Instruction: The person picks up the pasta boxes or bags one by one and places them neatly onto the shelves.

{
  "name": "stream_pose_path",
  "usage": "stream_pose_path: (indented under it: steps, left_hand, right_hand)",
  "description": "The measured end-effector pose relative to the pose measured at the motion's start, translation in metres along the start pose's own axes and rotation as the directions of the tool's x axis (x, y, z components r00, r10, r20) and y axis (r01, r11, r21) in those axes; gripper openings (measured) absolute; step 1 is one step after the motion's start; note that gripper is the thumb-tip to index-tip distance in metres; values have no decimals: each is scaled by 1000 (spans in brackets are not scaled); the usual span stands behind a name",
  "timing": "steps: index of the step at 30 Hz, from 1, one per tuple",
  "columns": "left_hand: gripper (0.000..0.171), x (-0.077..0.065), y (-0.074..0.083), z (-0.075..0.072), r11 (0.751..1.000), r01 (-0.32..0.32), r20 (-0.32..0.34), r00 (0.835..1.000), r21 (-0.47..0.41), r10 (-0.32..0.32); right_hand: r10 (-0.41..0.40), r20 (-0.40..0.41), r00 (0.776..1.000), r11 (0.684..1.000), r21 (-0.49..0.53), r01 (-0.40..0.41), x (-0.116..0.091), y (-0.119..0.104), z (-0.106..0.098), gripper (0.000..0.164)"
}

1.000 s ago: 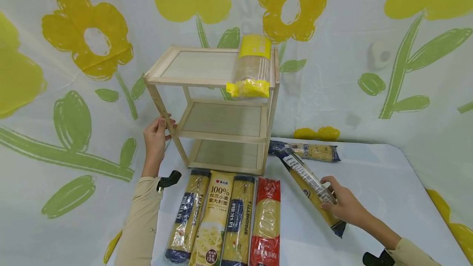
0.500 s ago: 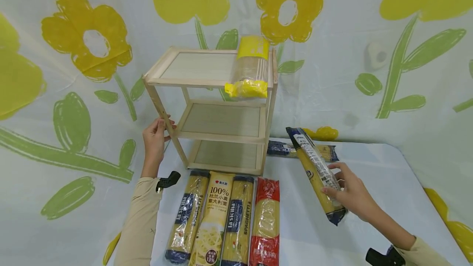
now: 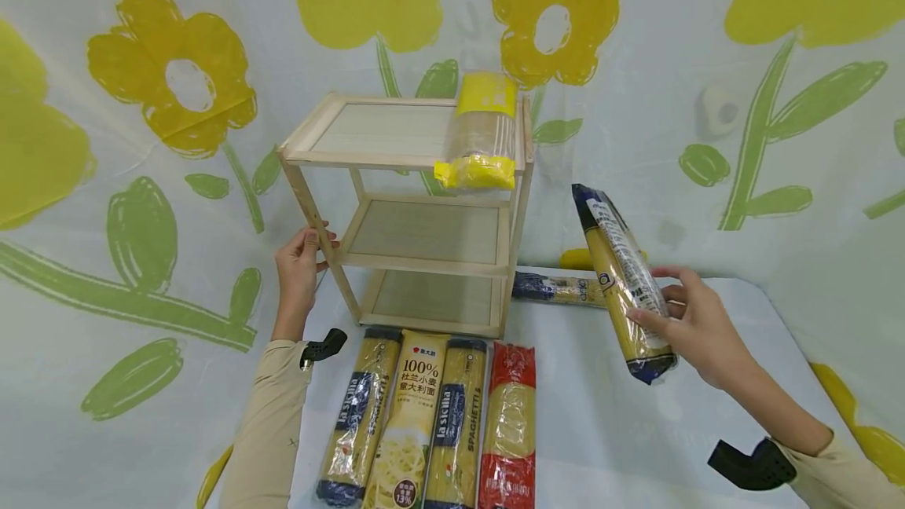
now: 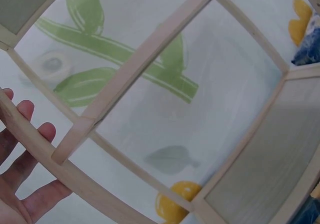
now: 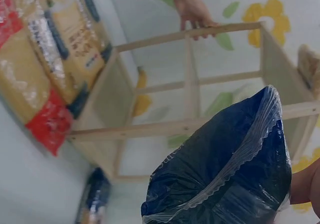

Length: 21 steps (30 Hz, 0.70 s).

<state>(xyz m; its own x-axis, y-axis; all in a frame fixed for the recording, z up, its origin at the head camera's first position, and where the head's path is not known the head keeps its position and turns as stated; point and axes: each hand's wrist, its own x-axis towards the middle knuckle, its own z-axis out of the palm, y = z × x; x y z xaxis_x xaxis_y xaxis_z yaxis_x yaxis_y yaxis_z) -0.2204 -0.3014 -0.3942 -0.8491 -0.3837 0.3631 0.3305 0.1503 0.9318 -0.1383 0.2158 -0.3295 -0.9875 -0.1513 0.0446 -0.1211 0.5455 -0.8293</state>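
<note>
My left hand (image 3: 300, 261) grips the left post of a three-tier wooden shelf (image 3: 396, 264); in the left wrist view its fingertips (image 4: 46, 132) show past the wood. To the right of the shelf, my right hand (image 3: 696, 328) holds a spaghetti pack (image 3: 622, 285) with dark blue ends, thumb on one side. The pack is tilted, its upper end leaning left, and is up off the table. Its crimped blue end (image 5: 225, 169) fills the lower part of the right wrist view. A yellow-ended noodle pack (image 3: 483, 132) lies on the top tier at its right side.
In front of the shelf lie two blue-ended spaghetti packs (image 3: 452, 422), a cream pasta pack (image 3: 410, 422) and a red-ended pasta pack (image 3: 509, 422), side by side. Another blue-ended pack (image 3: 558, 287) lies on the white table (image 3: 587, 446) behind, right of the shelf. Flower-printed cloth hangs behind.
My right hand has lifted the spaghetti pack up and to the right, turning it more upright, away from the pack lying behind. My left hand stays on the post.
</note>
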Motion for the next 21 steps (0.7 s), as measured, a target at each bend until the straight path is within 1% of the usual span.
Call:
stream_pose_path:
  steps: [5, 11, 14, 18, 21]
  left_hand:
    - [35, 0, -1, 1, 1000, -12, -1, 1000, -11, 12]
    - [34, -1, 1, 2, 999, -3, 4, 1000, -50, 3]
    - [35, -1, 2, 2, 999, -1, -3, 1000, -52, 1]
    - [36, -1, 3, 2, 999, 7, -12, 1000, -31, -7]
    - [35, -1, 4, 2, 1000, 18, -11, 1000, -24, -19]
  right_hand:
    - [-36, -41, 998, 999, 25, 37, 8, -23, -13, 73]
    - [-61, -88, 994, 992, 101, 70, 21, -51, -25, 69]
    - [-50, -95, 994, 990, 127, 61, 28, -66, -30, 69]
    - [-31, -100, 995, 991, 128, 44, 33, -86, -34, 72]
    - [-30, -106, 994, 988, 144, 46, 36, -99, -36, 73]
